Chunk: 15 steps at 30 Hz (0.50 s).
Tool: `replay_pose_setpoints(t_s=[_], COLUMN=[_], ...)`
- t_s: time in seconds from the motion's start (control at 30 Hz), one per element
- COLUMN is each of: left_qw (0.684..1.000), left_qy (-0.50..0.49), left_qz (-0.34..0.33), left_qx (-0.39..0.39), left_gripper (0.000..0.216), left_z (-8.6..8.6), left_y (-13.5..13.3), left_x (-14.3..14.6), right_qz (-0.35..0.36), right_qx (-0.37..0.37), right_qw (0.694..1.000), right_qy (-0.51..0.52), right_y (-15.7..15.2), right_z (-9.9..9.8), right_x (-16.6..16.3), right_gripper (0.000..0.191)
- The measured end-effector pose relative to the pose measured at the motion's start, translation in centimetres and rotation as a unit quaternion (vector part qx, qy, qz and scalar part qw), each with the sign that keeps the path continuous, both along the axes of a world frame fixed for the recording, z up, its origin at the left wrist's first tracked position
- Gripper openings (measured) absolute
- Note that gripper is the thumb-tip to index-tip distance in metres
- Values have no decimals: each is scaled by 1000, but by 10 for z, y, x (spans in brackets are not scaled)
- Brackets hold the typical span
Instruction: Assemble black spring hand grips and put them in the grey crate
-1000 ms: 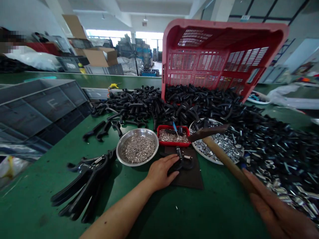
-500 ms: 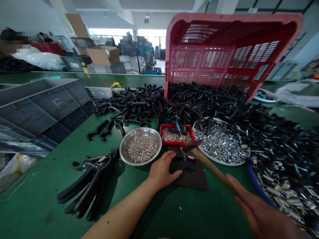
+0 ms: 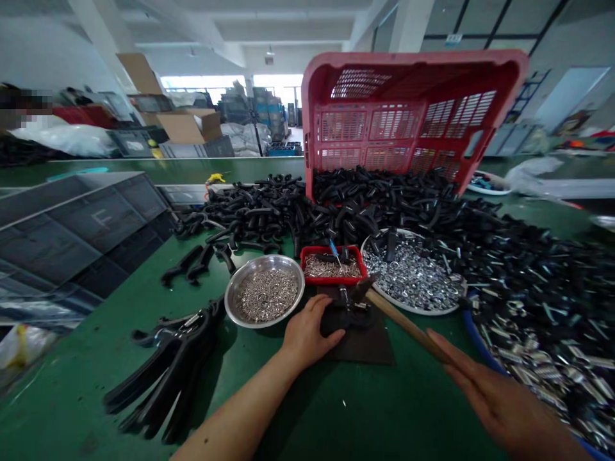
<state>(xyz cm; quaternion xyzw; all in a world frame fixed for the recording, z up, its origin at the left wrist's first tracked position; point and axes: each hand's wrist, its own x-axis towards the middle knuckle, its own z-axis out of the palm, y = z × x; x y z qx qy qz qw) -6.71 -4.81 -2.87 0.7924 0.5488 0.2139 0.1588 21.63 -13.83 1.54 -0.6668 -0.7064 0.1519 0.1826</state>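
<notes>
My right hand [image 3: 494, 390] is closed round the wooden handle of a hammer [image 3: 408, 326]. The dark hammer head hangs over a black spring clamp [image 3: 353, 317]; whether they touch I cannot tell. With fingers and thumb round its left side, my left hand [image 3: 310, 333] grips this clamp, which lies on a dark flat plate [image 3: 369, 349]. A metal spring shows on the clamp. Beyond it is a red tray [image 3: 331, 280] of small metal pins with a blue-handled tool in it. A steel bowl [image 3: 264, 291] of small rivets stands left of the tray.
Several black clamps [image 3: 168, 365] lie stacked at left, near grey crates [image 3: 91, 224]. A white dish [image 3: 413, 272] of metal pieces and a blue-rimmed container [image 3: 485, 339] stand right. Black parts spill from a tipped red basket [image 3: 413, 61]. A person is far left.
The view has shifted slightly. The hammer head appears a little lower and nearer the clamp. My left hand keeps its hold on the clamp.
</notes>
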Motion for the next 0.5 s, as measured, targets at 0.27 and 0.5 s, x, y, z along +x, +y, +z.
replay_pose_setpoints(t_s=[0.27,0.5], left_qw=[998,768], left_qy=[19,-540], left_qz=[11,174], left_qx=[-61,-297], left_gripper=[64,50], left_z=[34,77], left_y=[-13,-65], left_x=[7,-101], right_qz=[-189,-179], right_qx=[-103,-128], right_qw=[917,886], right_qy=[336,407], right_y=[-3,48], right_z=[9,-2], right_x=[8,37], right_gripper=[64,80])
